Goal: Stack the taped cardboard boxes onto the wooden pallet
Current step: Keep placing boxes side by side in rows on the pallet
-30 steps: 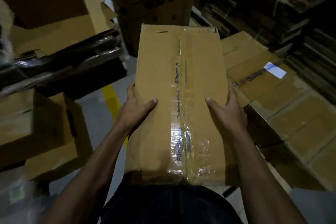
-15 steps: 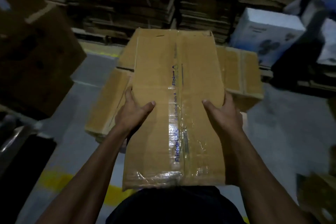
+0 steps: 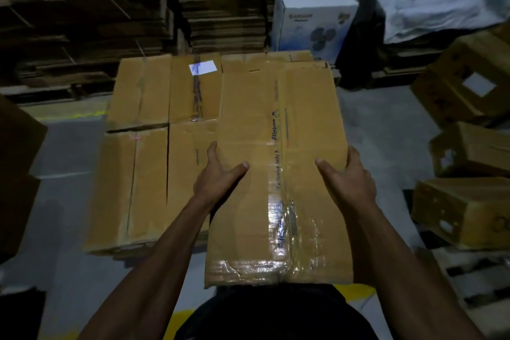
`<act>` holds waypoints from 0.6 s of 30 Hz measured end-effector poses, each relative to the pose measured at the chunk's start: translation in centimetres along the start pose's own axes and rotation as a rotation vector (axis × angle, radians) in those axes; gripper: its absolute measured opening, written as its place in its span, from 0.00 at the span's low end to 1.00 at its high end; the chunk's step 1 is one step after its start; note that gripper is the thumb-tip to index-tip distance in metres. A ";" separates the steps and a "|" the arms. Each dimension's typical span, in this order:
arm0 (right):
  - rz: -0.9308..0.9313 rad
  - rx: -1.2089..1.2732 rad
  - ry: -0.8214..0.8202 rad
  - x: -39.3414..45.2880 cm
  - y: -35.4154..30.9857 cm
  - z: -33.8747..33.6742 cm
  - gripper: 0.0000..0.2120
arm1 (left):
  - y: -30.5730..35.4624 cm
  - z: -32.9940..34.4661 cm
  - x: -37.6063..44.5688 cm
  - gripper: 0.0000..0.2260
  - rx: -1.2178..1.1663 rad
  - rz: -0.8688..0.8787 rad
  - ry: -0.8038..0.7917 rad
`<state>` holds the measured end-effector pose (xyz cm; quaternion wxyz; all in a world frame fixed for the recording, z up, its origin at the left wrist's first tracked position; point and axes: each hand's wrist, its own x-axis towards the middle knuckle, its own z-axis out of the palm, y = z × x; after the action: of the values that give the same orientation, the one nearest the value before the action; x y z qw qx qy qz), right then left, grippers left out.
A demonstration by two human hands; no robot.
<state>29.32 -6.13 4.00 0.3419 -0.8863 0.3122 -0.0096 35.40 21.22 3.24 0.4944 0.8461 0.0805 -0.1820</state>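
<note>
We count four taped boxes laid flat in a block [image 3: 154,152] on the floor ahead, two rows of two. One taped box [image 3: 278,174] is held at our waist, its far end over the block's right side. Two hands carry it: left hand [image 3: 218,176] on its left edge, right hand [image 3: 350,176] on its right edge, each grip clamped with thumb on top. Since half a second ago, the block sits closer and left of the carried box.
</note>
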 end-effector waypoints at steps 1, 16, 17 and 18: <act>0.007 -0.007 -0.007 0.4 0.7 -0.2 0.36 | 0.1 0.9 0.2 0.47 0.007 -0.006 -0.003; 0.058 -0.129 -0.267 10.4 7.9 -0.2 0.40 | -1.2 11.9 3.8 0.52 -0.077 -0.280 0.004; 0.070 -0.149 -0.282 11.1 8.2 0.2 0.41 | -1.3 12.3 4.2 0.51 -0.081 -0.288 0.005; 0.084 -0.168 -0.295 11.7 8.6 0.7 0.42 | -1.5 12.7 4.6 0.50 -0.084 -0.292 0.003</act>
<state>34.19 -17.12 -4.11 0.3088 -0.8898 0.2950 0.1609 36.28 10.76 -5.38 0.4975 0.8042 0.2112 -0.2473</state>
